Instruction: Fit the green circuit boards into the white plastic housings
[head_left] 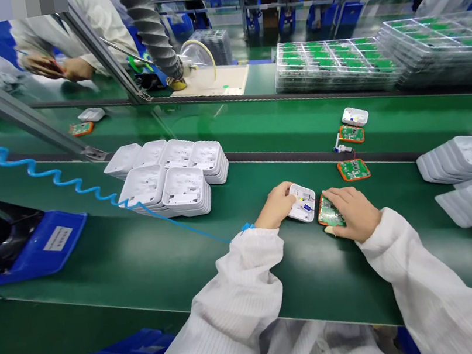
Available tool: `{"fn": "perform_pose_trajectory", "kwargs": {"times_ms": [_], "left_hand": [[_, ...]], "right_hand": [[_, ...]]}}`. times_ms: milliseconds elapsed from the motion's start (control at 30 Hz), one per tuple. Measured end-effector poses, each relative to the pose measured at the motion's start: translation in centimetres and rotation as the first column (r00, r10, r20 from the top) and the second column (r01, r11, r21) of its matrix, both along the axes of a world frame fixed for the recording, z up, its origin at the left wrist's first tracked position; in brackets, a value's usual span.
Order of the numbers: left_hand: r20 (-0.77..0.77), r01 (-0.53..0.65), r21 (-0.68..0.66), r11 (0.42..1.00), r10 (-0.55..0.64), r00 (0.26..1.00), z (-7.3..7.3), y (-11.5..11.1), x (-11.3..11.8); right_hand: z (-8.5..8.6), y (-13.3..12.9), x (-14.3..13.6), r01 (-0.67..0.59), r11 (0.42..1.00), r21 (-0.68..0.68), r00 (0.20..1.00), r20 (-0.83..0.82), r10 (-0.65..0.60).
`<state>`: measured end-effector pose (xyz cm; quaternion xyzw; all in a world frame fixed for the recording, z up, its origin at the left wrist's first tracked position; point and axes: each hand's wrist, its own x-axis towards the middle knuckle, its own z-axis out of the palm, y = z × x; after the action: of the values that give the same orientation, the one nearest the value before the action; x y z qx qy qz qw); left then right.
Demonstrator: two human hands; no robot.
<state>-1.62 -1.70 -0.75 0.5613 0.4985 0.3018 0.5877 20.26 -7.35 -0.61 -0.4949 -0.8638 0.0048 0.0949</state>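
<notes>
We logged one green worktop (251,281), six stacks of white shells (184,186) at its left. Our left hand (276,205) was clamped on one open shell (303,209) by its left edge; our right hand (354,214) gripped one orange-edged board (329,213) just right of it. Beyond lay two loose boards (354,169). Right thumb wore one yellow cover (329,230).

left hand (276,205): holds white shell (306,212) | right hand (355,213): holds green circuit board (328,214)
</notes>
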Motion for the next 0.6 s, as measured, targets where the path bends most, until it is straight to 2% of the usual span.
{"fn": "perform_pose_trajectory", "kwargs": {"times_ms": [100, 233, 400, 600], "left_hand": [[-0.073, -0.03, 0.083, 0.996, 0.036, 0.997, 0.0, -0.4, 0.6], [-0.17, -0.05, 0.194, 0.98, 0.084, 0.982, 0.7, -1.1, 1.1], [-0.226, -0.051, 0.256, 0.965, 0.111, 0.968, 1.2, -1.2, 1.1], [-0.251, -0.034, 0.263, 0.964, 0.102, 0.963, 1.2, -1.2, 1.1]], "right_hand": [[0.2, -0.1, 0.0, 0.023, 0.999, 0.024, 0.999, -0.048, -0.022], [0.3, -0.1, -2.9, 0.066, 0.994, 0.082, 0.983, -0.178, -0.051], [-0.4, 0.3, -5.6, 0.133, 0.985, 0.109, 0.984, -0.132, -0.119], [-1.1, 0.8, -5.2, 0.01, 0.989, 0.151, 0.989, -0.144, 0.012]]}}
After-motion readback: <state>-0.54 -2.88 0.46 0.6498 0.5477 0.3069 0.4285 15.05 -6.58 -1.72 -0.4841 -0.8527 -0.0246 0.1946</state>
